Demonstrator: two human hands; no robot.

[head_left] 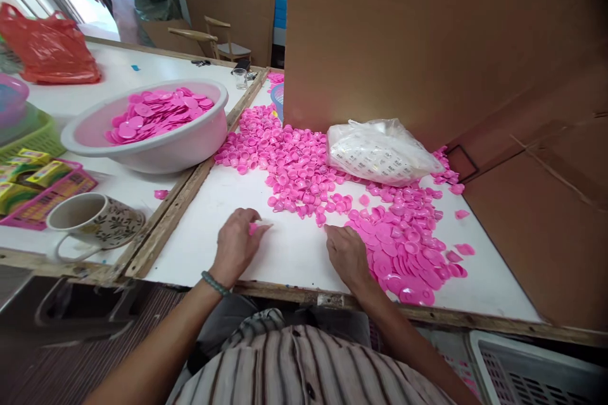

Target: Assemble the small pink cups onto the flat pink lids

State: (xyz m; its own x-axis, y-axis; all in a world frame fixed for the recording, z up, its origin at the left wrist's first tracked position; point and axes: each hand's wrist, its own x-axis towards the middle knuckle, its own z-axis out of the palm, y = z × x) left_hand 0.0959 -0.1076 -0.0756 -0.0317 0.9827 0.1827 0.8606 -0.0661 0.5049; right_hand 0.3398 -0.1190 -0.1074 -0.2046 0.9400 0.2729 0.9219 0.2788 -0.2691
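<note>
**A small hand-assembly workshop, as I see it through the head camera.**

I read this as a place of piecework and not a home. Two white, wood-edged work tables (pixel 294 253) stand edge to edge. One bears a loose heap of identical pink plastic caps (pixel 289 161) and a spread of flat pink discs (pixel 411 253), and a clear bag of small parts (pixel 380 152) lies among them. On the other table a wide basin (pixel 161 149) holds more discs in bulk. Large cardboard sheets (pixel 403 31) wall off the bench. A slotted plastic crate (pixel 536 370) sits below the table edge, and a mug (pixel 97 221) and a bare wooden chair (pixel 223 38) stand nearby.
</note>
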